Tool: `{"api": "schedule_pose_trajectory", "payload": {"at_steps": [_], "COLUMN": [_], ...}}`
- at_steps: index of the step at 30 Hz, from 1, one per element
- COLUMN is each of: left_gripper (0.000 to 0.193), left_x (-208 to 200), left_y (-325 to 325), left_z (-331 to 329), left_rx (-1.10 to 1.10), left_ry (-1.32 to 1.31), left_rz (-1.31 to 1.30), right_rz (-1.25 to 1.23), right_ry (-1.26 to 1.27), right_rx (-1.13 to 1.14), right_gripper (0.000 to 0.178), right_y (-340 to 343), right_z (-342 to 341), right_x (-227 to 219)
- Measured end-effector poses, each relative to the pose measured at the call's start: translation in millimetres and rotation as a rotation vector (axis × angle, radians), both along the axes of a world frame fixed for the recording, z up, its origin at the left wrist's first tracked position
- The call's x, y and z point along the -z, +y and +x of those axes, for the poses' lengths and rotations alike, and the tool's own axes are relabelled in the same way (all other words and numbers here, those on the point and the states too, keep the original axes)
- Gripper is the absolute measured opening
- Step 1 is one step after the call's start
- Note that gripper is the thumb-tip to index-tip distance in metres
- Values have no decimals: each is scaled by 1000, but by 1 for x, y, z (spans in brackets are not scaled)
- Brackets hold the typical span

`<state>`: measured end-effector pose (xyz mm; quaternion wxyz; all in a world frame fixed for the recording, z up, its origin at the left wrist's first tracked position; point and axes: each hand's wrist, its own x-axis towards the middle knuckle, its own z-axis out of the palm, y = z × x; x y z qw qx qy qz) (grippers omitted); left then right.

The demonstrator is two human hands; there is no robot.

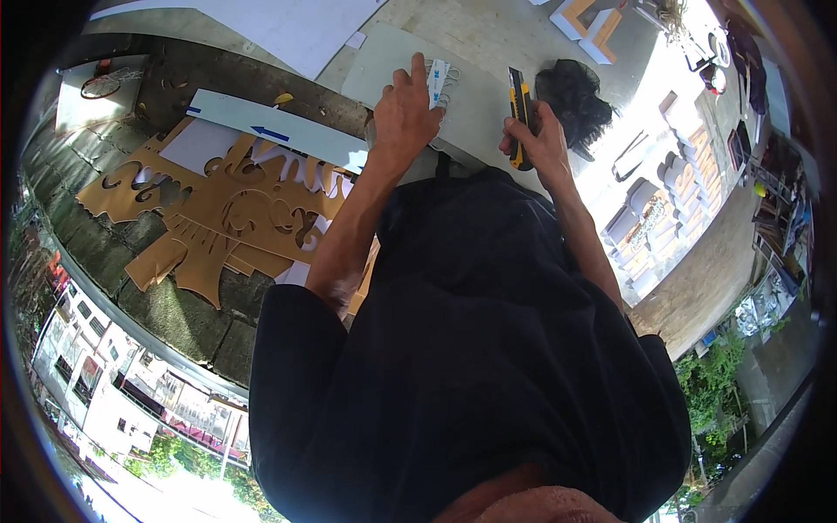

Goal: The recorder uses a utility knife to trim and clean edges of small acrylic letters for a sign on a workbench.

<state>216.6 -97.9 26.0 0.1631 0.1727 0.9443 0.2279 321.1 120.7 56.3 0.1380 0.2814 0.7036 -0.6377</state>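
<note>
A yellow and black utility knife (520, 105) is gripped in my right hand (542, 144), its tip pointing away from me. My left hand (406, 122) lies over a pale grey-green board (384, 61), index finger stretched out and the other fingers partly bent. Beside its fingers and thumb is a small white piece with blue marks (438, 80), edged by thin pale loops; whether the thumb touches it I cannot tell. Just right of the knife sits a dark, tangled, mesh-like bundle (571, 98).
Brown cut-out sheets (235, 213) with curly openings lie at the left, below a pale strip with blue arrows (279, 131). A large white sheet (288, 30) is at the far left. White raised letter shapes (645, 213) stand at the right, and orange-edged white pieces (586, 26) lie beyond.
</note>
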Motion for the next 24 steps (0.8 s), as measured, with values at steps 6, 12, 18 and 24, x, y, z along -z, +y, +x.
{"api": "schedule_pose_trajectory", "payload": {"at_steps": [6, 12, 18, 24], "left_gripper": [87, 64, 80, 55], "left_x": [7, 0, -6, 8], "left_y": [0, 6, -13, -24], "left_z": [-10, -9, -26, -40], "left_rx": [-354, -213, 679, 845], "left_ry": [-305, 19, 294, 349], "left_rz": [293, 218, 79, 18], "right_rz": [-72, -34, -86, -71], "right_ry": [-2, -57, 31, 7], "right_rx": [20, -61, 62, 53], "right_gripper": [40, 41, 40, 38], "right_y": [-7, -7, -5, 0], "right_z": [-1, -2, 8, 15], "right_x": [-8, 1, 5, 0]}}
